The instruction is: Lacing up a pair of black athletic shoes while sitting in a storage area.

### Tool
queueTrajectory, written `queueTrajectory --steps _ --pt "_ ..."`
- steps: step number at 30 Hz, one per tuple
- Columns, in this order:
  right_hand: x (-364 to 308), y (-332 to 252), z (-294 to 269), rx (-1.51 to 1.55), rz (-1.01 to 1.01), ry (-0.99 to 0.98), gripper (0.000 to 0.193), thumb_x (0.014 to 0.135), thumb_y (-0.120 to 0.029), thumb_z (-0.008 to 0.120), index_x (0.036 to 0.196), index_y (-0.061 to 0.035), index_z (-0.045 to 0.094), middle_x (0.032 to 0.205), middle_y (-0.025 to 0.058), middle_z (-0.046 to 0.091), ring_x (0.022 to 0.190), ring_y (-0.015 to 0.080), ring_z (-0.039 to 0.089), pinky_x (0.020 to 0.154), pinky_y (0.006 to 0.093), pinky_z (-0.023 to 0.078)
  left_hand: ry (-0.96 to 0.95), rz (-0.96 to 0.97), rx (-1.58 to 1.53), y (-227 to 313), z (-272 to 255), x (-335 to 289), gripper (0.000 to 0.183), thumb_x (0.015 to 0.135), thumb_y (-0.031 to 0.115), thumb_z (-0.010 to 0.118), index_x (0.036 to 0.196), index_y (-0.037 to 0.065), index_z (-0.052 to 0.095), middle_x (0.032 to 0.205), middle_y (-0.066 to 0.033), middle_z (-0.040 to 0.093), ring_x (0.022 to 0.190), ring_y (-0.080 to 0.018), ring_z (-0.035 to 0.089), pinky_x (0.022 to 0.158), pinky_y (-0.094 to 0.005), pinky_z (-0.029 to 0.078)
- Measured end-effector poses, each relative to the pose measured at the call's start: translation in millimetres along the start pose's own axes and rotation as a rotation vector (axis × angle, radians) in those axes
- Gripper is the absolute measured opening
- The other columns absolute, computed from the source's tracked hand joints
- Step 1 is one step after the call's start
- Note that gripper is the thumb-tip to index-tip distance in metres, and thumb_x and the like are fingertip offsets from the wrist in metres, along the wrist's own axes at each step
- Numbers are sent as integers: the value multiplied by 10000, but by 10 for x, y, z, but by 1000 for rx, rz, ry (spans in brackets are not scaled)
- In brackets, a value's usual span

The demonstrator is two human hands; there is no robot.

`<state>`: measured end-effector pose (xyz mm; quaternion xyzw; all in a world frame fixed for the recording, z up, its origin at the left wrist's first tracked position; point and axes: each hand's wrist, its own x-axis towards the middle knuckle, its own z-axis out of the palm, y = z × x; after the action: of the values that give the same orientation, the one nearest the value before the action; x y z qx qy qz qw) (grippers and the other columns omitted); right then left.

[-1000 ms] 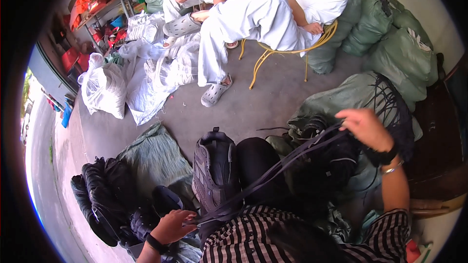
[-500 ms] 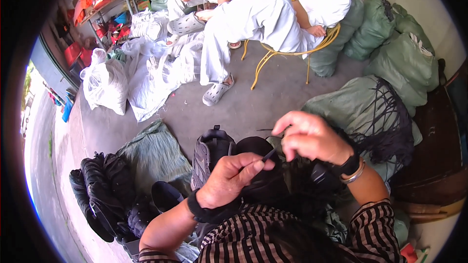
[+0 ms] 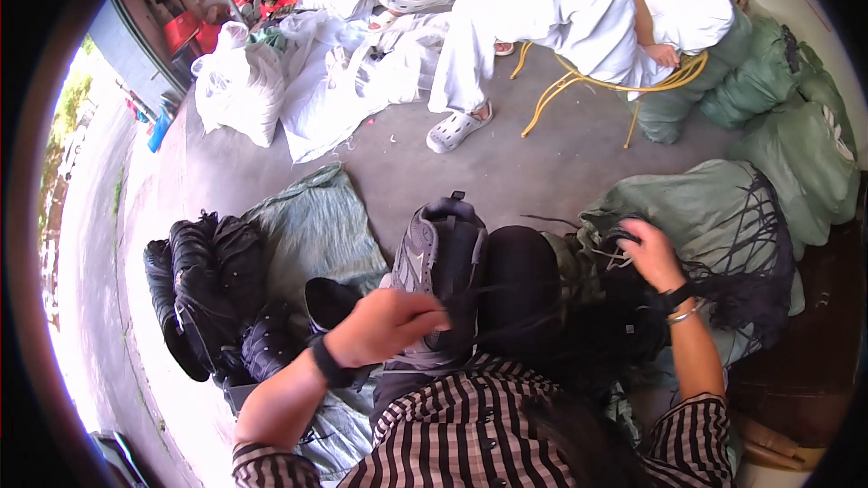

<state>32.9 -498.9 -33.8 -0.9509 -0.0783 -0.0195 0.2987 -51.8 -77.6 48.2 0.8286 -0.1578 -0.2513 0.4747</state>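
Observation:
A grey and black sneaker (image 3: 432, 258) rests on my lap, its heel loop pointing away from me. My left hand (image 3: 389, 325) is closed, its fingertips pinched over the near part of the sneaker; whatever they hold is hidden. Off to the right, my right hand (image 3: 653, 258) pinches a dark shoelace (image 3: 620, 242) beside a green sack. A blurred dark strand appears to run between the two hands, across my dark-clad knee (image 3: 520, 276).
Several black shoes (image 3: 212, 298) are lined up at the left by a green woven sheet (image 3: 316, 226). A heap of dark laces (image 3: 746, 253) lies on a green sack (image 3: 651, 194). Beyond, a person sits on a yellow chair (image 3: 579, 81), near white bags (image 3: 240, 95).
My hands have parted: the right moved out to the right, the left lower and leftward toward the sneaker. The strip my left fingers pinched no longer shows there. The view has shifted.

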Motion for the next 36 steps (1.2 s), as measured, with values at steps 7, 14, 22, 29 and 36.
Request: queueTrajectory --steps 7,14,22,29,36 --pt "-47 -1856 468 1049 151 -963 271 910 -175 589 1124 -8 581 861 0 629 656 42 529 582 201 433 104 144 -1 221 289 333 193 905 220 578 832 76 683 612 -27 623 542 -105 587 542 -256 461" --pt "15 -1462 107 277 -57 -770 112 810 -135 623 847 -35 657 604 73 589 579 102 584 551 260 440 -53 -56 -144 -253 173 -25 204 933 177 508 862 30 630 708 -67 607 605 -137 581 579 -279 458" --pt "-24 -1237 269 -690 -313 -231 136 746 -147 674 851 -69 639 930 107 601 963 274 546 791 381 428 131 -132 -122 -329 226 0 192 927 161 531 885 8 640 656 -18 576 566 -71 526 530 -223 435" --pt "-206 -1948 742 835 -284 -615 409 867 -141 619 1238 -9 508 915 95 642 826 147 615 770 280 480 311 104 11 -72 471 183 208 857 262 649 866 55 658 638 -82 616 593 -177 634 566 -300 484" --pt "-89 -1748 616 594 -251 -841 153 919 -84 513 944 11 631 708 24 628 560 72 563 581 218 451 371 9 -75 -373 423 94 93 812 134 682 874 66 681 779 -65 654 702 -145 640 631 -264 495"
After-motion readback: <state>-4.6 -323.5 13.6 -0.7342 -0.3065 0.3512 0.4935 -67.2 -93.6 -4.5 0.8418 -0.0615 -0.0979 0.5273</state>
